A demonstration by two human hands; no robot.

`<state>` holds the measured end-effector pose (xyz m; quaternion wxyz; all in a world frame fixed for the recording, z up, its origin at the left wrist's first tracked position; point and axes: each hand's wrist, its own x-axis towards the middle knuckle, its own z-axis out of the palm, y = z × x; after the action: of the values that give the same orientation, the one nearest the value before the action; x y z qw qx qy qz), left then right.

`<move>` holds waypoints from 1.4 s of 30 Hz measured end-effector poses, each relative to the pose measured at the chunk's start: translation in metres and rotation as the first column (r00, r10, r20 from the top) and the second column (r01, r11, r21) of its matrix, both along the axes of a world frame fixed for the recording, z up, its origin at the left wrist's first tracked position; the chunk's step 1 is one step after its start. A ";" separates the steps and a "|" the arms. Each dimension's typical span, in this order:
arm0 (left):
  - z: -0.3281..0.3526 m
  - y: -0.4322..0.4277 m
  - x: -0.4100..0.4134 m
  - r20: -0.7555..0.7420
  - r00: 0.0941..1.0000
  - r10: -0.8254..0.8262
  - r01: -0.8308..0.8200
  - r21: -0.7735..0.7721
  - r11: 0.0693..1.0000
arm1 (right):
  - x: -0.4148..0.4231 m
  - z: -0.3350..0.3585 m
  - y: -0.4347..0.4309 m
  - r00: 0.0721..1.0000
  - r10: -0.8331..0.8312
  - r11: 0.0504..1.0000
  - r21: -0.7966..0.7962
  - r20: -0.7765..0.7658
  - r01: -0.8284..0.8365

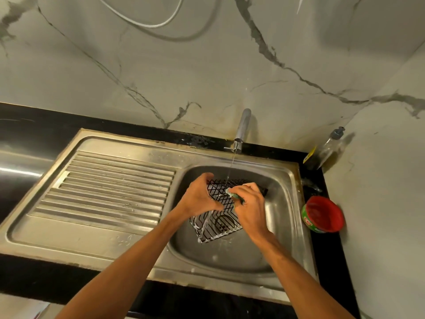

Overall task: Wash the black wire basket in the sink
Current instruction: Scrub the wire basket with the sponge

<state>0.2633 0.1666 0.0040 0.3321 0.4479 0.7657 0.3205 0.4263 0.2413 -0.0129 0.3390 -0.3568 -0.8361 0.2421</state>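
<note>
The black wire basket (216, 224) stands tilted in the steel sink (282, 217), soapy foam along its lower wires. My left hand (199, 195) grips its upper left edge. My right hand (249, 203) holds a green scrub sponge (234, 195) pressed against the basket's mesh side. A thin stream of water falls from the tap (241, 132) onto the basket's top edge. Part of the basket is hidden behind both hands.
A ribbed steel drainboard (110, 189) lies left of the basin. On the black counter at the right stand a red-and-green dish soap tub (322, 215) and a clear pump bottle (328, 148). Marble wall rises behind and at the right.
</note>
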 end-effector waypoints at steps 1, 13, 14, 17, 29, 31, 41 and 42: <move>-0.006 -0.001 0.002 0.025 0.997 0.077 -0.077 0.027 0.997 | 0.002 0.000 0.000 1.000 -0.011 1.000 0.002 0.000 0.011; -0.016 -0.006 -0.002 0.088 0.988 0.128 -0.143 0.193 0.971 | 0.018 0.036 0.034 0.988 -0.041 0.847 -0.530 -0.152 -0.046; -0.015 -0.006 -0.005 0.094 0.988 0.124 -0.141 0.212 0.967 | 0.015 0.041 0.037 0.991 -0.032 0.856 -0.515 -0.130 -0.040; -0.012 -0.003 -0.011 0.093 0.994 0.064 -0.085 0.242 0.966 | -0.008 0.053 0.025 0.973 0.221 0.919 -0.348 0.070 -0.184; -0.014 -0.004 -0.020 0.109 0.993 -0.050 0.011 0.330 0.944 | -0.023 0.061 0.008 0.930 0.344 0.938 -0.094 0.129 -0.334; -0.014 -0.006 -0.021 0.127 0.991 -0.028 -0.016 0.336 0.942 | -0.009 0.056 0.026 0.955 0.259 0.964 -0.099 0.148 -0.246; -0.008 -0.005 -0.022 0.154 0.988 0.003 -0.054 0.331 0.942 | -0.001 0.047 0.023 0.975 0.195 0.980 -0.045 0.108 -0.191; -0.008 -0.006 -0.023 0.163 0.987 0.009 -0.062 0.324 0.944 | 0.007 0.044 0.035 0.989 0.100 0.993 -0.076 0.110 -0.092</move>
<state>0.2402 0.1608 -0.0042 0.3072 0.4561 0.6805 0.4843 0.4333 0.2764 0.0309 0.2660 -0.3412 -0.8611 0.2670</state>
